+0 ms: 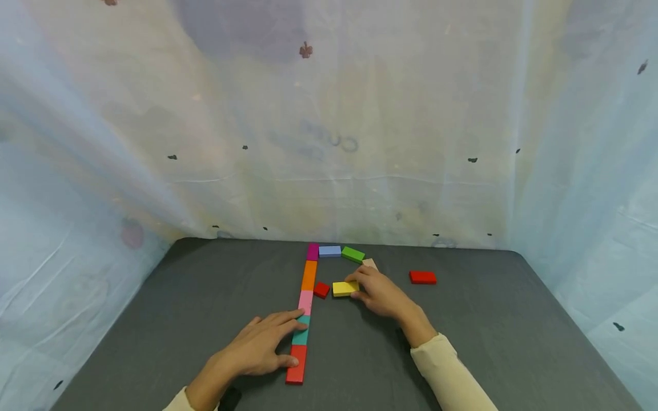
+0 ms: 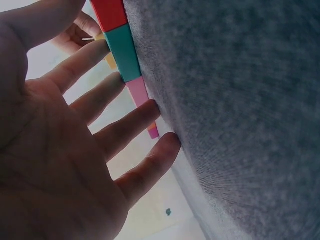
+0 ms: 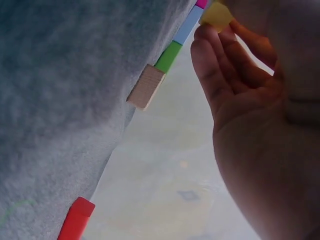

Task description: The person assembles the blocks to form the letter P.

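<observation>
My right hand (image 1: 380, 294) pinches the right end of a yellow block (image 1: 343, 289) between thumb and fingers, low over the table. Just left of it lies a small red block (image 1: 321, 290), turned at an angle. My left hand (image 1: 262, 345) lies along a straight column of blocks, its extended fingers touching the left side. From near to far the column is red (image 1: 296, 374), teal (image 1: 300, 338), pink (image 1: 305, 302), orange (image 1: 308, 275) and magenta (image 1: 313, 252). A light blue block (image 1: 329, 251), a green block (image 1: 353, 254) and a plain wooden block (image 3: 146, 86) curve rightward from its far end.
A separate red block (image 1: 422, 277) lies to the right, beyond my right hand. The dark grey table (image 1: 488, 331) carries everything. A pale printed curtain (image 1: 390, 188) hangs behind the far edge and at both sides.
</observation>
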A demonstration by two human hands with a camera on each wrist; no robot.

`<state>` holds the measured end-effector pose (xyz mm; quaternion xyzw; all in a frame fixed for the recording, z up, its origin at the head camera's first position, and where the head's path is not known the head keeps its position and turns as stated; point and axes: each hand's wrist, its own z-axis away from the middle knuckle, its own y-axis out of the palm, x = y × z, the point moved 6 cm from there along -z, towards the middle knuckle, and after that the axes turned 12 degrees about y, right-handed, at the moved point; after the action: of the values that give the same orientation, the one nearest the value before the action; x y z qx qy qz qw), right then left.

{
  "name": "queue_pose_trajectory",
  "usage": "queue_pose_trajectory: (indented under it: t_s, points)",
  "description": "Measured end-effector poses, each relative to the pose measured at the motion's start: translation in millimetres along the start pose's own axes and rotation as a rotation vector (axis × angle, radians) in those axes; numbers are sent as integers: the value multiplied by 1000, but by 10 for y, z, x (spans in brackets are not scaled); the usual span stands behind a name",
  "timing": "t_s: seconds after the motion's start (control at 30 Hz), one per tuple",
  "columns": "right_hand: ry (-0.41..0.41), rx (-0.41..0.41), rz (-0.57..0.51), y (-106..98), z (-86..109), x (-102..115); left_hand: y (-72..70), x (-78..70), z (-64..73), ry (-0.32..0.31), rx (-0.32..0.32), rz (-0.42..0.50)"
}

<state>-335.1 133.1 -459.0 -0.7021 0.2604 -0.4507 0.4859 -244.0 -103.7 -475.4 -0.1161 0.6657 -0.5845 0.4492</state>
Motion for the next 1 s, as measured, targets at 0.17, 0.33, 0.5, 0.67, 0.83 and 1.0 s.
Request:
queue_pose_trajectory:
  t_s: [0.17, 0.33, 0.5, 0.67, 0.83, 1.0]
  points:
    - [-11, 24, -4, 29, -10, 22, -5, 1, 8, 1, -4, 2]
    - [-2, 35, 7, 56, -14, 25, 6, 9, 3, -7, 1, 4]
    - [-10, 34, 16, 67, -3, 22, 9, 5, -4, -17, 3, 9]
    - [-20, 28, 27, 65, 9, 14, 3, -5, -12, -16, -4, 2]
    - [-14, 31, 25, 80, 1, -6, 7, -5, -18, -17, -3, 1]
    - [13, 57, 2, 100, -8, -13, 3, 1, -7, -11, -9, 3]
